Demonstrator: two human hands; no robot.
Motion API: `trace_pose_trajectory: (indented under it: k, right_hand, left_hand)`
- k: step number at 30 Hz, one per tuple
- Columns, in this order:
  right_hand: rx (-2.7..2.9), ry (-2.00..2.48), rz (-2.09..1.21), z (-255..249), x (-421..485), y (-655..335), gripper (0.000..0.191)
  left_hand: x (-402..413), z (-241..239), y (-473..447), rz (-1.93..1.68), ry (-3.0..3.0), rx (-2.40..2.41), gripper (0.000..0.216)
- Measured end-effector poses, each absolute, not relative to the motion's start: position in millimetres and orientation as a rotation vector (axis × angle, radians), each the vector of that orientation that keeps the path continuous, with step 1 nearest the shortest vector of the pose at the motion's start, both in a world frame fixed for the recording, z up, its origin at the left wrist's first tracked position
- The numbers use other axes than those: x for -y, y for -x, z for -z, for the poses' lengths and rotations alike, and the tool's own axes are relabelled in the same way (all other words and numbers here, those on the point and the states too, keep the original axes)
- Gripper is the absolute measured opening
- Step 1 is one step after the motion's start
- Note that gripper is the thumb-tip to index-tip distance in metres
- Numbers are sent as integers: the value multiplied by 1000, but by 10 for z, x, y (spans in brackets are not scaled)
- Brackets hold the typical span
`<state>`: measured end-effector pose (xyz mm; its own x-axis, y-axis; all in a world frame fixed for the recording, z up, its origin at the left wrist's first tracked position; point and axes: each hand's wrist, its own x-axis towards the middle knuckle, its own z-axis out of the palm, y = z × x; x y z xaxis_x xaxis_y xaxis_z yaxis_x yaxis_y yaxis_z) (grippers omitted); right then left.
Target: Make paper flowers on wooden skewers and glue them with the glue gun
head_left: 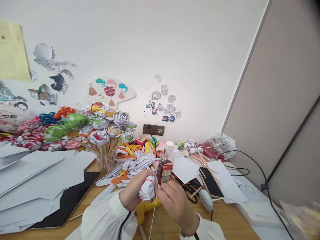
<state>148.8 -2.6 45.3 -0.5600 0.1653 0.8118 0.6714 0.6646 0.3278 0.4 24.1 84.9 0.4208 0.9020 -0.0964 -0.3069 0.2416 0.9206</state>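
My left hand [132, 192] is closed around a folded white paper flower [148, 189] held over the wooden desk [225, 216]. My right hand [175, 201] pinches the flower's right side with its fingertips. A thin wooden stick [153, 213] hangs down from the flower between my wrists. A yellow glue gun [146, 208] lies on the desk right under my hands. Just behind them stands a small bottle [165, 165] with a red label and a white cap.
A glass jar [106, 161] of paper flowers on sticks stands at the left. White paper sheets [32, 180] cover a black tablet [67, 200]. Folded paper strips [135, 160], scissors [188, 193], a white mouse [206, 200], a phone [211, 183], loose sticks and cables lie to the right.
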Motion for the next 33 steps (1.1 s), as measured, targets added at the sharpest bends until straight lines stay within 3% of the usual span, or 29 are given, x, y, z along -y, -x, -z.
trace_pose_trajectory:
  k: [4, 10, 16, 23, 28, 33]
  right_hand:
    - [2044, 661, 736, -420, 10, -1467, 22]
    - [1953, 735, 234, -410, -27, -1420, 23]
    - [1942, 858, 46, -493, 23, -1384, 19]
    - [1850, 923, 138, -475, 52, -1335, 21]
    - [1858, 901, 385, -431, 32, -1359, 28]
    - [1869, 764, 543, -394, 22, -1407, 17]
  left_hand:
    - [-210, -874, -1, -960, -1040, -721, 20]
    - [-166, -908, 9, -1001, -1156, -705, 10]
    - [-185, -891, 2, -1083, -1281, -727, 5]
    - [-222, -862, 3, -1117, -1332, -731, 5]
    - [-210, -871, 4, -1084, -1303, -687, 10]
    - [-175, -885, 5, -1038, -1263, -636, 11]
